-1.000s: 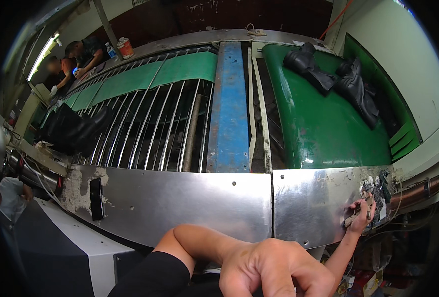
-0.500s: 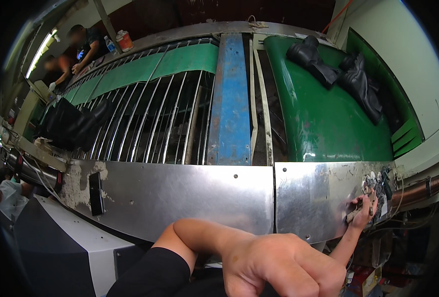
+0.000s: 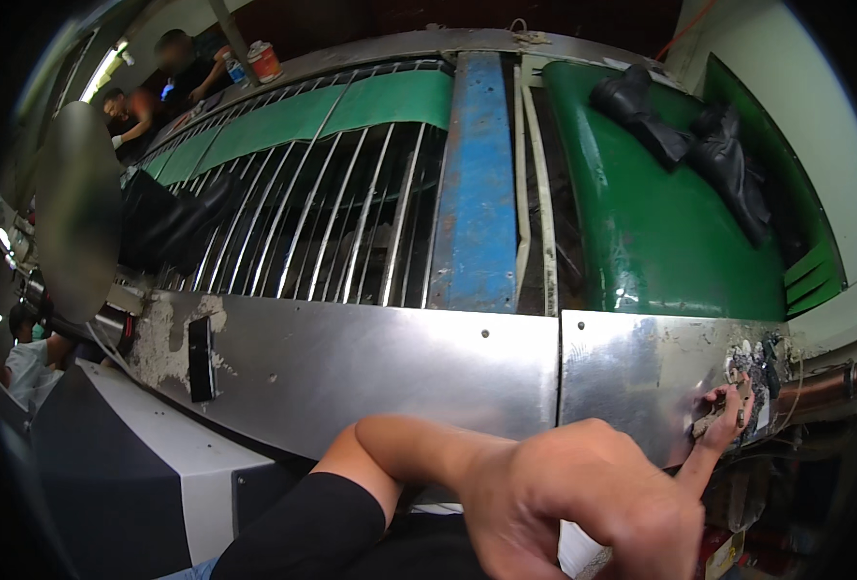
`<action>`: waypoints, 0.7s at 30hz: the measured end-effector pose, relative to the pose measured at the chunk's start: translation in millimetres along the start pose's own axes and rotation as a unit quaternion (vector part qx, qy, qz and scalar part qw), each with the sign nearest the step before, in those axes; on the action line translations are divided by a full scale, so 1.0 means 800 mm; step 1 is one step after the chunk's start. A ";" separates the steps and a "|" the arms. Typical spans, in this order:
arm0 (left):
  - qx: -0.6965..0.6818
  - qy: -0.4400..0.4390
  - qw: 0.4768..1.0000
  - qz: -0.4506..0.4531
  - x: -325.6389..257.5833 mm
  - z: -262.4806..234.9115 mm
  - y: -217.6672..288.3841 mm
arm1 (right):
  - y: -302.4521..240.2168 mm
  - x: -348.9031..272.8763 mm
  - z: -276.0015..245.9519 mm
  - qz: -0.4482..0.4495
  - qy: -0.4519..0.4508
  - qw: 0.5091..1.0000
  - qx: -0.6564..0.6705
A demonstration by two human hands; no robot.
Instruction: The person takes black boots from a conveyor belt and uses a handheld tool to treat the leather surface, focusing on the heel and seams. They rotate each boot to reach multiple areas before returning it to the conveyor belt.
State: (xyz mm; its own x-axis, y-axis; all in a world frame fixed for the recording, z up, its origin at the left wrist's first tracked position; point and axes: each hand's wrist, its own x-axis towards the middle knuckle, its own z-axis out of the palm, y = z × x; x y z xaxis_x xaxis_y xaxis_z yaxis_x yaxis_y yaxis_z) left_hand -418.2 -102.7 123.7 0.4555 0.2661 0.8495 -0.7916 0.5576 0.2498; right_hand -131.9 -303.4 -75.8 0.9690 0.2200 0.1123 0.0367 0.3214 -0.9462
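My left hand (image 3: pixel 573 503) fills the lower foreground. Its forearm is bent across the view from a black sleeve, and its fingers curl downward out of the picture, so I cannot see whether it holds anything. My right hand (image 3: pixel 725 414) reaches far out to the right. Its fingertips pinch a small grey piece (image 3: pixel 705 426) against the shiny steel panel (image 3: pixel 399 358), beside a patch of black and white marks (image 3: pixel 759 372).
Above the panel, metal bars (image 3: pixel 341 232) slope over a dark opening, next to a blue beam (image 3: pixel 477 193) and a green chute (image 3: pixel 660 222) with black rags (image 3: pixel 699 135). A white and black cabinet (image 3: pixel 148 454) stands lower left. Other people work far left.
My left hand has drifted a little right and lower in the view. My right hand stays at the same spot on the panel, with small finger movements.
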 end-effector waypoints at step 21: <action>0.090 0.666 0.721 0.170 0.095 0.151 -0.011 | 0.009 0.008 -0.014 -0.012 -0.007 1.000 -0.012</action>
State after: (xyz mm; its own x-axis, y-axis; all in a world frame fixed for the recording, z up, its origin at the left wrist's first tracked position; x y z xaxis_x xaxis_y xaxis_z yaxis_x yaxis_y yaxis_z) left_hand -425.9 -182.0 241.9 0.1150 0.9489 -0.2940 -0.9347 0.2036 0.2913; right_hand -122.5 -309.7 -85.2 0.9643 0.2248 0.1397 0.0664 0.3053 -0.9499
